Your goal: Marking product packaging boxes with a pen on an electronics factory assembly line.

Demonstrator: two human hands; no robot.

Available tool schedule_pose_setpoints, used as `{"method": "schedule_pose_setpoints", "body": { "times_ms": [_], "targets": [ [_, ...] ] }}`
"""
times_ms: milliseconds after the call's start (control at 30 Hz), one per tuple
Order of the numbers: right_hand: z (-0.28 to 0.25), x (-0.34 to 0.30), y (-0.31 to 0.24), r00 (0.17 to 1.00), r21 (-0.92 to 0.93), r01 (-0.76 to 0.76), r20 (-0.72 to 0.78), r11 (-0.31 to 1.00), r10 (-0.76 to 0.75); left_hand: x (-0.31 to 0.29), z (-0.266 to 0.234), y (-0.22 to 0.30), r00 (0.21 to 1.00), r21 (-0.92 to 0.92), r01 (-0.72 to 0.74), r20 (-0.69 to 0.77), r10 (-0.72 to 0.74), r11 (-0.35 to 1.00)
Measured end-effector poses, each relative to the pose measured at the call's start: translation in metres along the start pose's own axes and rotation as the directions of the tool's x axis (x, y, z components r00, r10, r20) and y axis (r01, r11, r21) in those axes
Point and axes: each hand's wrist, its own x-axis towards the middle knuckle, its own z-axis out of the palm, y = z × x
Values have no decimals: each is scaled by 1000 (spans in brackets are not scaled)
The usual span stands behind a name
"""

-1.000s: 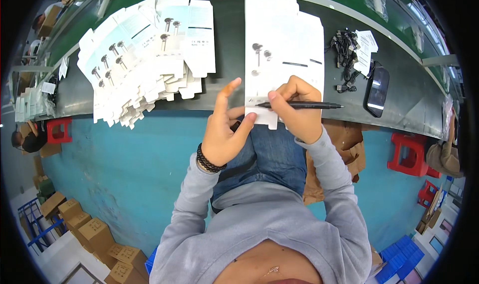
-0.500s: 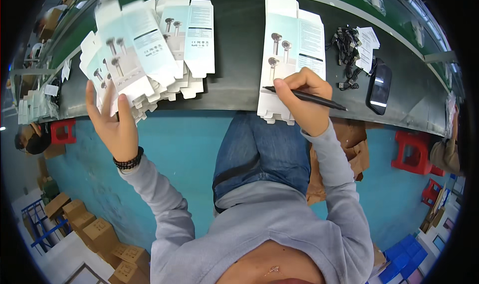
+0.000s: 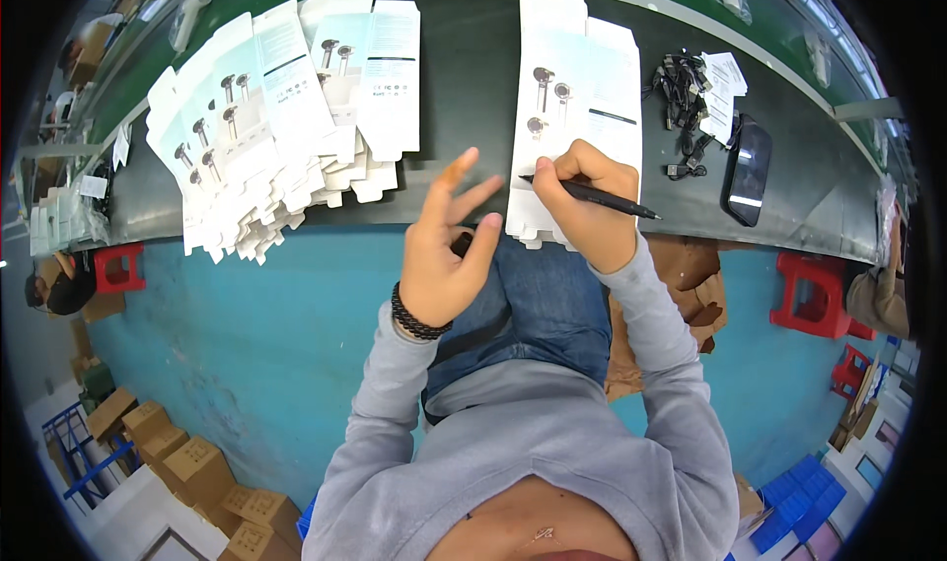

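Observation:
A black marker pen (image 3: 610,199) is gripped in my right hand (image 3: 604,211), its tip over the lower left part of the flat stack in front of me. That stack (image 3: 614,78) holds flattened white and pale green cartons printed with earphones. Left of it, my left hand (image 3: 444,255) hangs in the air with fingers apart, nothing in them, just short of the stack's edge. A larger, fanned-out pile of the same flattened cartons (image 3: 286,78) covers the left part of the dark table.
Right of the stack lie a bundle of black cables (image 3: 683,93), white paper slips (image 3: 722,93) and a black phone-like device (image 3: 748,172). Brown paper (image 3: 681,285) is beside my legs. Red stools (image 3: 811,293), cardboard boxes (image 3: 197,470) and other people are farther off.
My left hand has come away from the fanned-out pile and moved right, close to the stack. A carton blurred there earlier now lies on that pile. My right hand has shifted slightly left.

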Motion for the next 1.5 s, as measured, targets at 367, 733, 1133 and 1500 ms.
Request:
{"method": "schedule_pose_setpoints", "body": {
  "times_ms": [367,733,1133,1500],
  "targets": [
    [-5,-6,-8,974,598,-228,138,768,182,-18,5,4,992,-15,-38,-120,36,999],
    [-12,-23,-8,992,720,-87,-3,688,129,-21,19,12,962,-761,272,222,-158,589],
    [-33,2,-9,967,740,36,-196,671,164,-11,-73,41,944,-467,-151,-330,-13,871],
    [-18,-3,10,991,392,-18,-112,920,67,-4,-146,17,642,956,146,-286,711,254]
  ]
}}
